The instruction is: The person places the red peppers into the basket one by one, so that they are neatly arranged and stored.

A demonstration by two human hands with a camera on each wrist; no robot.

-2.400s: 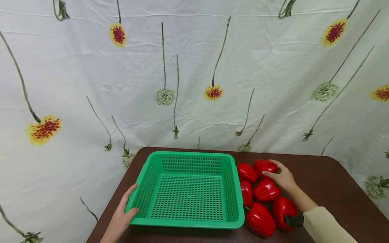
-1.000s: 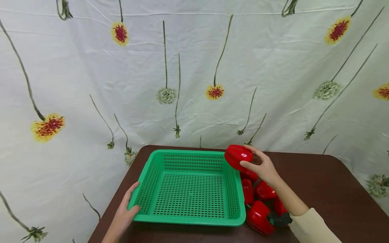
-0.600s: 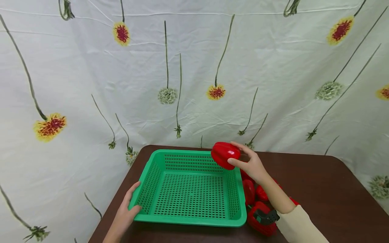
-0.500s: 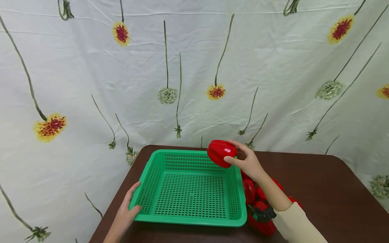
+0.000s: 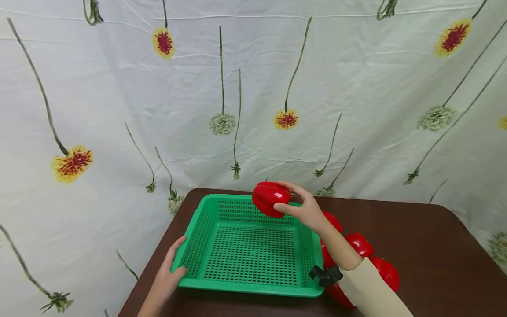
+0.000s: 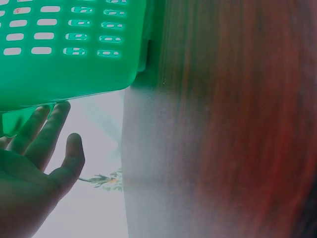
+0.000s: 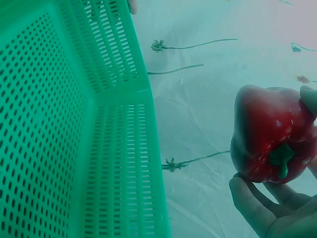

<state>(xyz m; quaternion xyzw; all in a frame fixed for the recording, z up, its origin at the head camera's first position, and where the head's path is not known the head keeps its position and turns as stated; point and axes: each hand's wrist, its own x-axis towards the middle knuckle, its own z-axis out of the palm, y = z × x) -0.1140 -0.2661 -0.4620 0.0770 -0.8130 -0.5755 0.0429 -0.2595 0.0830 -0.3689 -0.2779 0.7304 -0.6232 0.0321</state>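
My right hand [image 5: 309, 212] holds a glossy red bell pepper [image 5: 268, 200] between thumb and fingers, over the back right part of a green plastic basket. The right wrist view shows the pepper's short green stem [image 7: 282, 157], with fingers [image 7: 250, 201] beneath it. My left hand [image 5: 167, 274] grips the rim of the basket [image 5: 253, 289] at its near left corner, thumb over the edge. From the left wrist, fingers [image 6: 48, 131] reach up to the basket's outer side. No pepper lies on the basket's visible floor.
Several more red peppers [image 5: 358, 245] lie to the basket's right, partly hidden by my right forearm. A black device [image 5: 326, 276] is at that wrist. Brown tabletop [image 5: 428, 246] extends to the right. A flower-printed white cloth [image 5: 190, 97] hangs behind the table.
The right hand has taken the pepper from the back of the pile, lifted it and carried it left over the basket. The left hand has kept its place on the rim.
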